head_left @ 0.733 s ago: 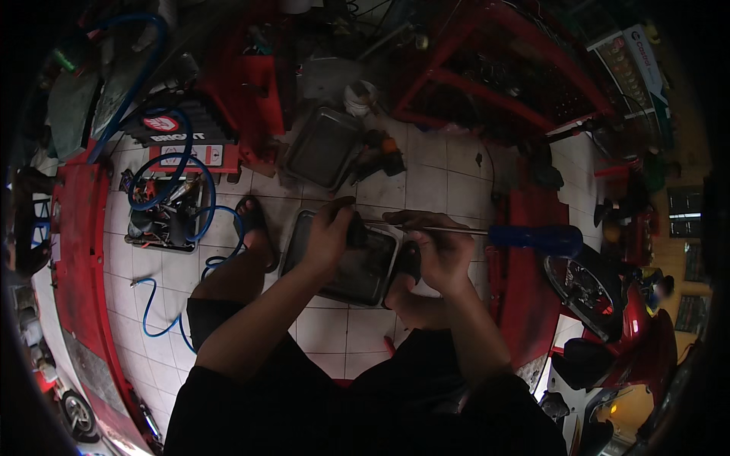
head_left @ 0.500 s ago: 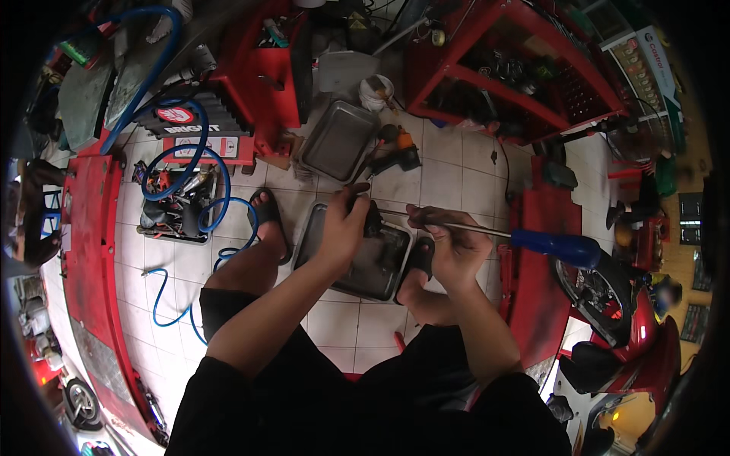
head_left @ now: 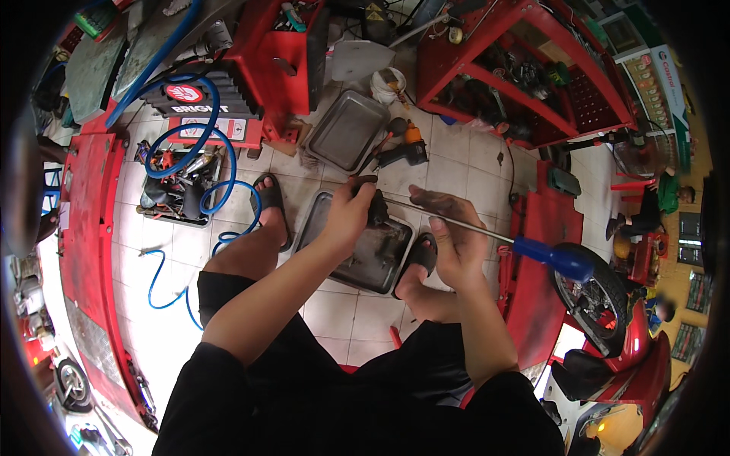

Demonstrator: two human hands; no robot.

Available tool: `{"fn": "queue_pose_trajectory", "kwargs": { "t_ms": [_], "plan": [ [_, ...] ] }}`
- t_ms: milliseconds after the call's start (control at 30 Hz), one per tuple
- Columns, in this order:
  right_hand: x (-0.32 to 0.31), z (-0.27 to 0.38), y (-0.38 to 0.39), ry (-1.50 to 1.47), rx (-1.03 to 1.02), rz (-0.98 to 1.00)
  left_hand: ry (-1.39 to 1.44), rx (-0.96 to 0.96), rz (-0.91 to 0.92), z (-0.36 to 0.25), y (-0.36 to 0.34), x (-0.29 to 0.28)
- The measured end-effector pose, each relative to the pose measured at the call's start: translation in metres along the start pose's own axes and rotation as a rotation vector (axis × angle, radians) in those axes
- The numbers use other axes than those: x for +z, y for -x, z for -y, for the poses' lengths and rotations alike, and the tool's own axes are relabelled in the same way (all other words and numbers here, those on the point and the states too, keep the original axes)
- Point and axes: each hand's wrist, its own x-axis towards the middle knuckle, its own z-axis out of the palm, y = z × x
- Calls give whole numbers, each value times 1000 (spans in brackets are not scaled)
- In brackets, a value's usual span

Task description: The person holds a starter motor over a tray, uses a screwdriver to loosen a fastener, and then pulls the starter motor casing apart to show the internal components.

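Note:
Over the tray, my left hand (head_left: 351,213) is closed around a small dark part (head_left: 377,210) that I cannot make out clearly. A long screwdriver (head_left: 553,258) with a blue handle slants across to the right, its thin metal shaft reaching toward that part; the contact at the tip is hidden. My right hand (head_left: 456,235) has the shaft between its thumb and its nearly straight fingers, well short of the handle. Below both hands, between my feet, lies a dirty grey metal tray (head_left: 319,228) with dark liquid or grime and hard-to-see pieces in it.
A second grey tray (head_left: 346,131) lies ahead, beside an orange-and-black tool (head_left: 409,144) and a white bucket (head_left: 388,86). At left are a bin of parts (head_left: 179,190) and a coiled blue hose (head_left: 230,182). Red lift platforms (head_left: 91,273) flank me; a red motorcycle (head_left: 631,357) stands right.
My right hand's fingers have straightened and spread along the shaft. The screwdriver handle has dipped slightly nearer to me. My left hand stays closed on the dark part; the whole view has shifted a little.

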Motion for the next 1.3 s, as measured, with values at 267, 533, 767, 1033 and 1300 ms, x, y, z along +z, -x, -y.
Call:
{"fn": "queue_pose_trajectory", "kwargs": {
  "t_ms": [267,533,767,1033,1300],
  "plan": [
    [-17,10,-2,-39,56,114,65,-190,52,-5,12,11],
    [-17,26,-4,-368,11,-30,84,-273,67,1,13,11],
    [-41,16,4,-11,31,216,129,-244,9,7,10,11],
    [-27,5,12,-69,21,-15,62,-204,42,8,16,12],
    [-16,-6,18,-43,-16,-123,70,-145,1,15,15,8]
  ]
}}
